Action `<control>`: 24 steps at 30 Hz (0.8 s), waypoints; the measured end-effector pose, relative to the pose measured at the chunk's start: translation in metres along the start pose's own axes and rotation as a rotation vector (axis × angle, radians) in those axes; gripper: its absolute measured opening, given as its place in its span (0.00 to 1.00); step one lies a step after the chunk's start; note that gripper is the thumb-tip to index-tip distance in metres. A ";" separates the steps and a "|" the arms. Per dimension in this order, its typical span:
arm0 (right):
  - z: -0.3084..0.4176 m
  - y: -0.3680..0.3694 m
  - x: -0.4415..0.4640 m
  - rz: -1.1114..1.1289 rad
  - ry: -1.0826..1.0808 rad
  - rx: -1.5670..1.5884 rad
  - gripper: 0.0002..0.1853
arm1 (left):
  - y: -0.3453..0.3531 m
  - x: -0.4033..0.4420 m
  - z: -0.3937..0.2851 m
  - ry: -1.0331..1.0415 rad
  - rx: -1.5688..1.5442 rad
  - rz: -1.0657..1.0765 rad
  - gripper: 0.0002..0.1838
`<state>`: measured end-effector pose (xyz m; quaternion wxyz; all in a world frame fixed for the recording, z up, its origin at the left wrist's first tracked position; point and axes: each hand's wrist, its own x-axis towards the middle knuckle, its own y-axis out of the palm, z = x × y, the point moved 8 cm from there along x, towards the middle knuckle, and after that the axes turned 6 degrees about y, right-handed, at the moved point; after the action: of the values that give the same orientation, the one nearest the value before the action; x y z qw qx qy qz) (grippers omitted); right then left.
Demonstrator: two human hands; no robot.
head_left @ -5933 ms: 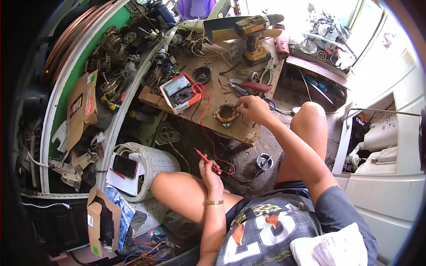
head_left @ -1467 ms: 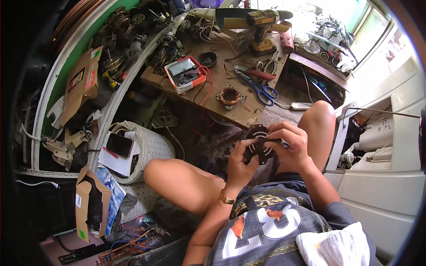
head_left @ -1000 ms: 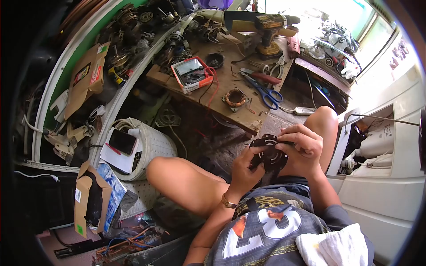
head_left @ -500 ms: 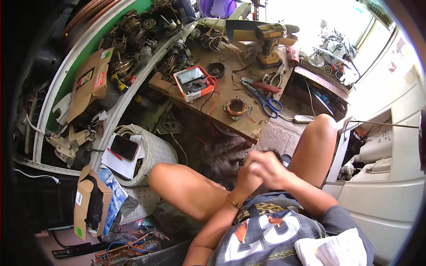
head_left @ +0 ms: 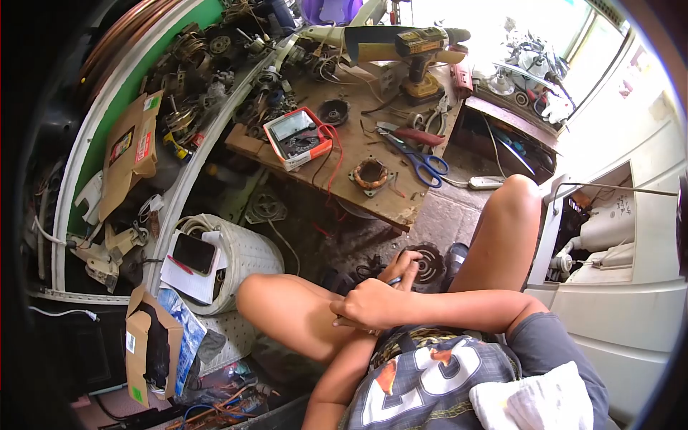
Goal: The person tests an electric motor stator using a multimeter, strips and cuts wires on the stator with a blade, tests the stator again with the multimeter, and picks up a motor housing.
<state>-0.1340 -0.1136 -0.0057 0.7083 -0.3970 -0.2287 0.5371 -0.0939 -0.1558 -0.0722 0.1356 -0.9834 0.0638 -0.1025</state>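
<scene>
My left hand [head_left: 401, 269] is low in front of my lap, fingers curled at the edge of a round dark slotted part [head_left: 431, 266] that looks like a motor end cover. Across my left wrist lies my right hand [head_left: 367, 304], closed around a thin dark tool [head_left: 395, 281]. One end of this tool shows near the left hand; its exact kind is hidden by the fingers. Beyond them, on the low wooden table [head_left: 358, 204], sits a copper-wound stator [head_left: 371, 174]. Blue-handled scissors [head_left: 428, 168] lie beside it.
A multimeter [head_left: 295, 136] in a red-orange case, with red and black leads, is on the table. Behind stands a yellow drill [head_left: 423, 68]. On my left, a white drum [head_left: 251, 251] holds paper and a phone [head_left: 195, 254]. A white appliance panel [head_left: 609, 322] flanks my right.
My hands were clasped together and blurred; now the right hand has moved left and down, across the left wrist. The round dark part has come into view. The camera view has shifted slightly.
</scene>
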 end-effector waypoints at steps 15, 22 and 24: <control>-0.197 -0.128 -0.092 -1.033 0.373 0.770 0.26 | -0.102 -0.020 0.035 -0.174 -0.224 -0.370 0.25; -0.209 -0.134 -0.080 -0.920 0.390 0.646 0.41 | -0.119 -0.017 0.040 -0.444 -0.470 -0.491 0.22; -0.207 -0.136 -0.076 -0.874 0.402 0.482 0.42 | -0.126 -0.019 0.048 -0.466 -0.534 -0.505 0.23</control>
<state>0.0759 -0.2654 -0.0083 0.9667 -0.1859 -0.1027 0.1429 -0.0899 -0.0201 -0.0858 -0.1421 -0.9655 -0.1871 0.1125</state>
